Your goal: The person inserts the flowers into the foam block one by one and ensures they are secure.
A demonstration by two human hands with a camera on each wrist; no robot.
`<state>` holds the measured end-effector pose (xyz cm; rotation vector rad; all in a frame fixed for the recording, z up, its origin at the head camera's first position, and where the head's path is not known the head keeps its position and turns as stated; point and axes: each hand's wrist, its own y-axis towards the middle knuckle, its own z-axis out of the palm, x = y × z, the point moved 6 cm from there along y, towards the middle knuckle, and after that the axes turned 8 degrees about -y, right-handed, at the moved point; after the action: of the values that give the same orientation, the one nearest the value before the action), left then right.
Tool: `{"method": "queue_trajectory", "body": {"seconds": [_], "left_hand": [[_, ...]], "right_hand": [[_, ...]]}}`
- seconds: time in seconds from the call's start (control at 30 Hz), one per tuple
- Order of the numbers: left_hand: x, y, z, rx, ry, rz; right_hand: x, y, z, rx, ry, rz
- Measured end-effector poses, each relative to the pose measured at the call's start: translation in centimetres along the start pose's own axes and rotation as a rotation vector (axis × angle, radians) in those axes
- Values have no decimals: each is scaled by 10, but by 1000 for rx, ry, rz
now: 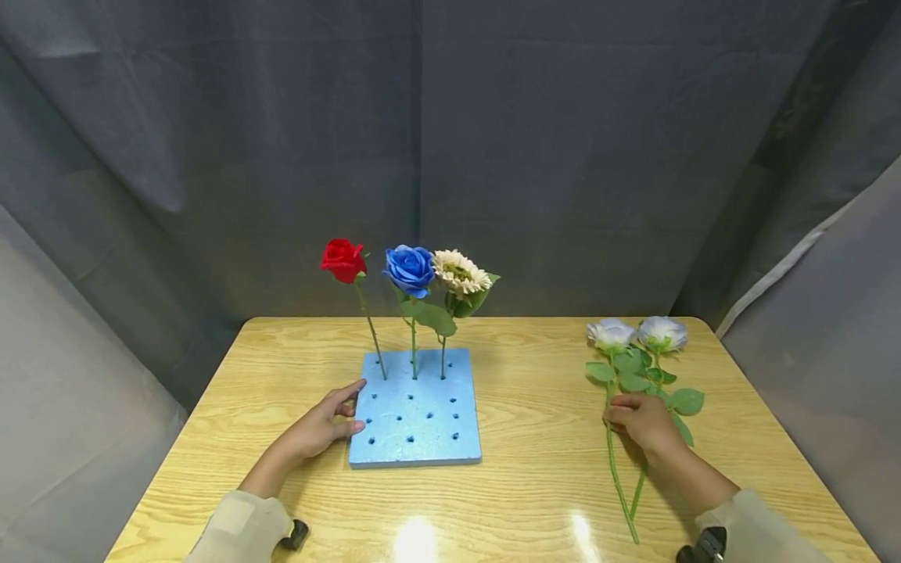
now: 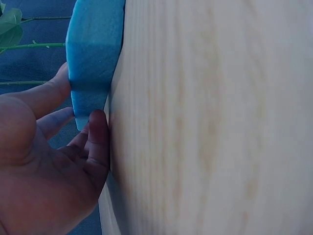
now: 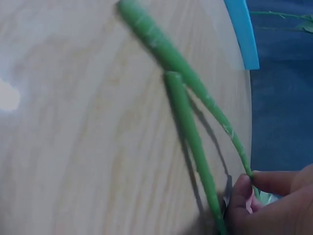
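Green stem in the pinch of the right hand; left hand, fingers apart, against the blue block.

A blue block — the left grip touches its edge.

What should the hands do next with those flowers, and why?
Maybe the right hand should gently lift the pale flower whose stem it pinches. The blue board has three flowers standing in it, open holes too, and the left hand touching its edge, so it looks ready for another.
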<state>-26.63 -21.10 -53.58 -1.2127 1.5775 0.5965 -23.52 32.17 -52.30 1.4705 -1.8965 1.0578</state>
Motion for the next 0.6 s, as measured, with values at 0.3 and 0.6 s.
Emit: {"method": "queue_trajectory", "body": {"seconds": [0.3,0.6], "left_hand": [[0,0,0,2,12,5],[0,0,-1,6,8,2]], "right_hand": [[3,3,4,115,205,44],[16,3,15,179,322,27]]}}
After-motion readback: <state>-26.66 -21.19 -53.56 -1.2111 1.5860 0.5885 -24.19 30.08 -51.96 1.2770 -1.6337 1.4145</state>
